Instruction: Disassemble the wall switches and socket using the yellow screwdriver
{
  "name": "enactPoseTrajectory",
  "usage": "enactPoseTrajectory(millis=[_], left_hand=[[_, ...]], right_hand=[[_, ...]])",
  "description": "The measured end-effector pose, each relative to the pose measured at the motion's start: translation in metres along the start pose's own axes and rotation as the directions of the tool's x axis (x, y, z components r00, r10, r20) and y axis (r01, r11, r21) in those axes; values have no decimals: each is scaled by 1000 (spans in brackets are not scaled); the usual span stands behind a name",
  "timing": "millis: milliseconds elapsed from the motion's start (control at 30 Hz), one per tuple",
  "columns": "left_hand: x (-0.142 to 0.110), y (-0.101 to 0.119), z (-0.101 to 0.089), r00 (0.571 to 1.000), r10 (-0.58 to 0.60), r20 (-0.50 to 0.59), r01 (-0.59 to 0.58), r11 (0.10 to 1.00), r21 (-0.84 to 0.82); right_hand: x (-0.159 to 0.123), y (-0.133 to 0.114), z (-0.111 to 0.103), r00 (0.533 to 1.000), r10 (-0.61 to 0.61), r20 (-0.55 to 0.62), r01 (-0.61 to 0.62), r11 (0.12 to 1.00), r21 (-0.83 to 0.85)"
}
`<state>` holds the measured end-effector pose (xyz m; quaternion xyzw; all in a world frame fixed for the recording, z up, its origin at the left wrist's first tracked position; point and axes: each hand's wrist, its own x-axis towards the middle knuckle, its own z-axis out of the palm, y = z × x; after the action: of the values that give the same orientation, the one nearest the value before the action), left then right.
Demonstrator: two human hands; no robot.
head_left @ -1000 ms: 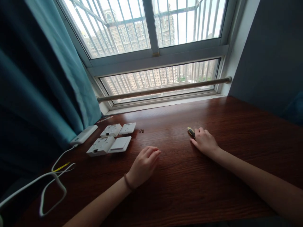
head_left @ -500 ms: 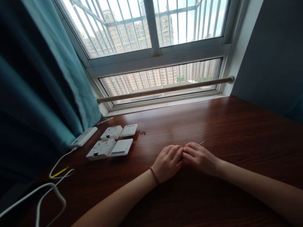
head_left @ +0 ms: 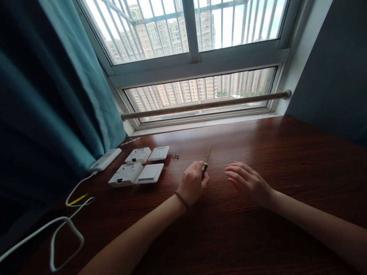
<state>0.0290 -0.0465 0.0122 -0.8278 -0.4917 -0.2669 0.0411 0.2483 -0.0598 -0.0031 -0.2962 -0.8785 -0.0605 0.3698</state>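
My left hand (head_left: 192, 182) is wrapped round the dark handle of a screwdriver (head_left: 204, 168), whose thin metal shaft points away toward the window. To its right, my right hand (head_left: 249, 182) holds nothing; its fingers are stretched out and slightly bent, palm turned down and inward over the table. Several small screws (head_left: 175, 156) lie beyond my left hand. Left of them sit two white plates, a wall socket plate (head_left: 159, 153) and a switch plate (head_left: 150, 173), each beside a white mounting box (head_left: 126, 175).
A white power bank (head_left: 105, 159) with a white cable (head_left: 71, 223) lies by the blue curtain (head_left: 94, 95) at the left. A yellow strip (head_left: 78, 199) is near the cable. The brown wooden table (head_left: 275, 152) reaches to the window, where a rail (head_left: 206, 105) crosses.
My hands were together round the screwdriver and have come apart. My left hand has moved left with the screwdriver, now pointing forward. My right hand has let go and shifted slightly right.
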Motion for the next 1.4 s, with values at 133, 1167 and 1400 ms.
enactPoseTrajectory(millis=[133,1167,1400], left_hand=[[18,-38,-6,948,-306,86,281,934,219],[23,-90,6,846,-514,142,414,800,435],[22,-82,3,855,-505,119,405,793,454]], right_hand=[[0,3,1,999,34,1,-34,999,30],[-2,2,6,999,35,36,-35,999,5],[-3,2,6,997,52,53,-53,999,12]])
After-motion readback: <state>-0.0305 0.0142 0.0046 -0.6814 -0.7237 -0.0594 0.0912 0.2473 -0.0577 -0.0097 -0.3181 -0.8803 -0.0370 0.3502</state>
